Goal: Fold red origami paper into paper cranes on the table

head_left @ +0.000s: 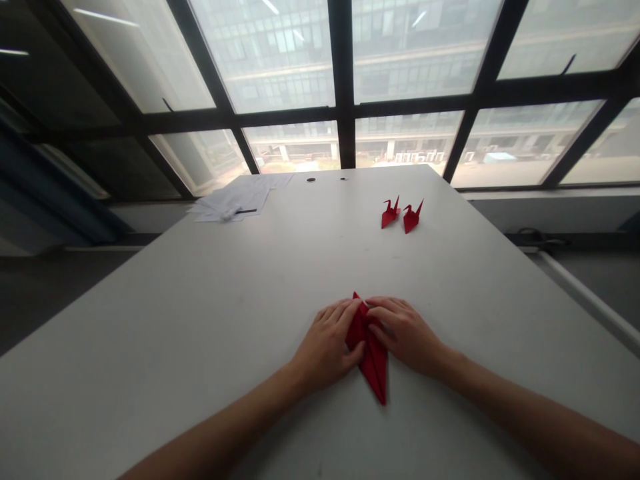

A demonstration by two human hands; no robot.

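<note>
A red folded paper (374, 373), long and diamond-shaped with a crease down its middle, lies on the white table with its lower point toward me. My left hand (327, 340) holds its left side, fingers along the upper edge and thumb pressing near the middle. From the right, my right hand (407, 335) grips the upper part, with bent fingers and thumb on the paper. The fingers hide part of the upper half, though the top tip shows between the hands. Farther off stand two finished red paper cranes, one on the left (391, 214) and one on the right (413, 218).
The white table (200, 347) reaches to a large dark-framed window. White paper sheets (235, 199) with a dark pen-like stick (246, 211) lie at the far left. Two small round holes, a larger one (311, 180) among them, sit near the far edge.
</note>
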